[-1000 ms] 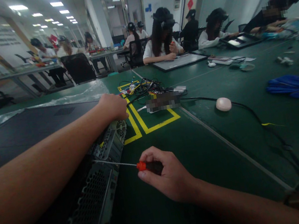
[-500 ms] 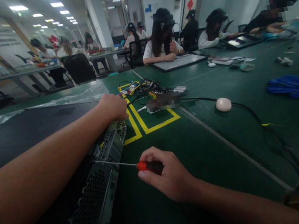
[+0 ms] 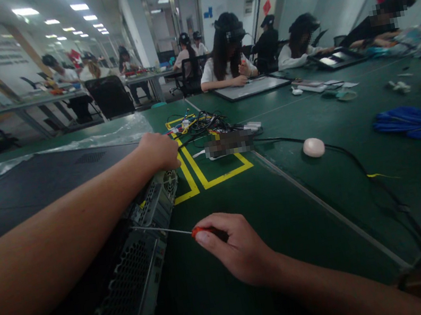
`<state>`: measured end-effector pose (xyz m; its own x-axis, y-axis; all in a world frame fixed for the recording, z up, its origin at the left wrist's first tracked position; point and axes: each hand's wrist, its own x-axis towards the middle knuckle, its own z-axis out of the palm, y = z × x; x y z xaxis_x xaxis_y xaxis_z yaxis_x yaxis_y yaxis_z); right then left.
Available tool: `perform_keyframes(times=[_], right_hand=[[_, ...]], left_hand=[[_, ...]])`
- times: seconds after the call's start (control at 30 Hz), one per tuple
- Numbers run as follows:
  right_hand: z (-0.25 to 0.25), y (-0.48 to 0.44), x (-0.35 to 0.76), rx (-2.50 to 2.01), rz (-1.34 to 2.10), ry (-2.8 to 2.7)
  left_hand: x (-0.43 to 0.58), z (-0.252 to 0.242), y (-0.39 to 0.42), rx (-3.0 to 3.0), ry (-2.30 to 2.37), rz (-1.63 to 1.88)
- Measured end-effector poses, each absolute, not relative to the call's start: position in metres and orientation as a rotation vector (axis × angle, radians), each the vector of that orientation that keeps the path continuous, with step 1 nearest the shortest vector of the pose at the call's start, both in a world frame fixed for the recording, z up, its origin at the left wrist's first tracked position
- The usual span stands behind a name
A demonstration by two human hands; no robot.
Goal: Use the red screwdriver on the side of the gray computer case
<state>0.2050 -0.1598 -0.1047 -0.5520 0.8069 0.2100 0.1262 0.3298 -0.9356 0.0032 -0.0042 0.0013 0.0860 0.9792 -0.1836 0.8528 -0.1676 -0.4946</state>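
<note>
- Since the earlier frame, I see the right hand has rolled, its thumb now lying across the handle of one screwdriver.
- Lower centre: that handle sits inside the right fingers, clenched around it; the shank runs left to the rear of one computer case.
- Left of centre: the left hand lies at the case's far corner; its fingertips are hidden, so I cannot tell their grip.
- Upper centre, one cable tangle; right, one blue bundle.
</note>
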Motion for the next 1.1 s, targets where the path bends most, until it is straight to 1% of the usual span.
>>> perform_keyframes(times=[0.1, 1.1], right_hand=[[-0.1048, -0.1610, 0.2047, -0.844, 1.308, -1.879], [-0.1049, -0.1599, 0.2053, -0.829, 1.290, -1.884]], left_hand=[[0.0046, 0.0029, -0.0059, -2.096, -1.834, 0.704], [0.0025, 0.0006, -0.0035, -2.107, -1.828, 0.692]])
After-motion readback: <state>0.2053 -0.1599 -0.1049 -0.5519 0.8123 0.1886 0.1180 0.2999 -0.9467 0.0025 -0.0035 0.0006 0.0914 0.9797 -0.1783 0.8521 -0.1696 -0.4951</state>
